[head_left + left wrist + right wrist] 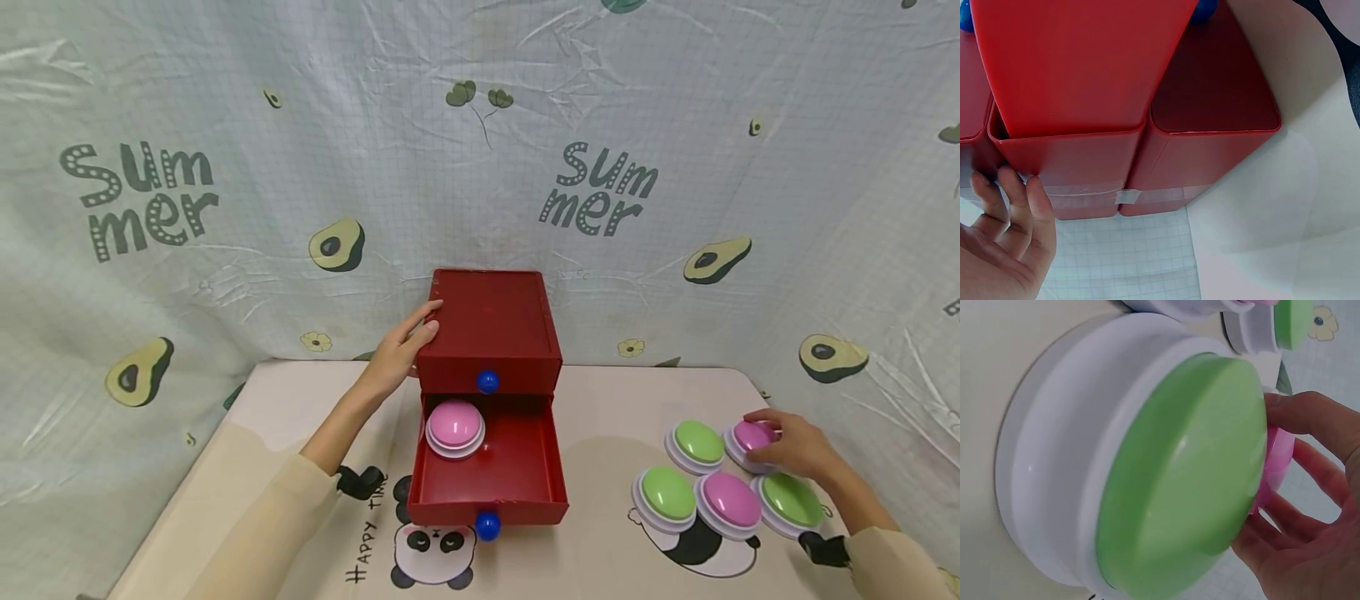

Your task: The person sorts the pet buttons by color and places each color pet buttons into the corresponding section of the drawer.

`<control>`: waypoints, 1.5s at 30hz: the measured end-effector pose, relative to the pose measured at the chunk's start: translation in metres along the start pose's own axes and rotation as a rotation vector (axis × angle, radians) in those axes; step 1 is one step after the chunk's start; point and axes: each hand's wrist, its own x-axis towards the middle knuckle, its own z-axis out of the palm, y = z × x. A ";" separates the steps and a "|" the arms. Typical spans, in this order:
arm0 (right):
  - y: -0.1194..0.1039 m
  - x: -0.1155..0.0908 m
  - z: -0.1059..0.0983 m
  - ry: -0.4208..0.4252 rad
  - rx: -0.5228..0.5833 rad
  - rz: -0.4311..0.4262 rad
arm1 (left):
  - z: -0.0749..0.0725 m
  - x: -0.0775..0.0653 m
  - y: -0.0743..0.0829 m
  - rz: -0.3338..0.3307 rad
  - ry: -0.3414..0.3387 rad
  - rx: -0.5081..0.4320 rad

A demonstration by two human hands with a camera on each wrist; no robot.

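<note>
A red two-drawer cabinet (491,321) stands at the middle back, its lower drawer (517,479) pulled out. One pink push button (455,423) on a white base sits inside that drawer, at the back left. My left hand (392,358) rests against the cabinet's left side, fingertips at its upper edge; the left wrist view shows the fingers touching the red wall (1072,159). Over on the right, my right hand (798,446) grips another pink button (752,435) between thumb and fingers. In the right wrist view a green button (1191,481) partly hides that pink button (1280,456).
Beside my right hand lie more buttons: a green one (697,442) at the back, a green one (667,493) and a pink one (731,500) in front, and a green one (791,502) below my wrist. A patterned cloth (480,192) hangs behind the table.
</note>
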 end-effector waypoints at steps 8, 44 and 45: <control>0.002 -0.001 -0.009 0.037 -0.005 -0.015 | 0.002 0.000 -0.001 -0.001 -0.005 0.002; -0.146 -0.012 -0.042 0.076 -0.033 -0.359 | 0.000 0.000 0.000 0.001 -0.001 0.001; -0.151 -0.013 -0.041 0.074 -0.034 -0.376 | -0.001 0.000 0.000 -0.001 -0.002 0.003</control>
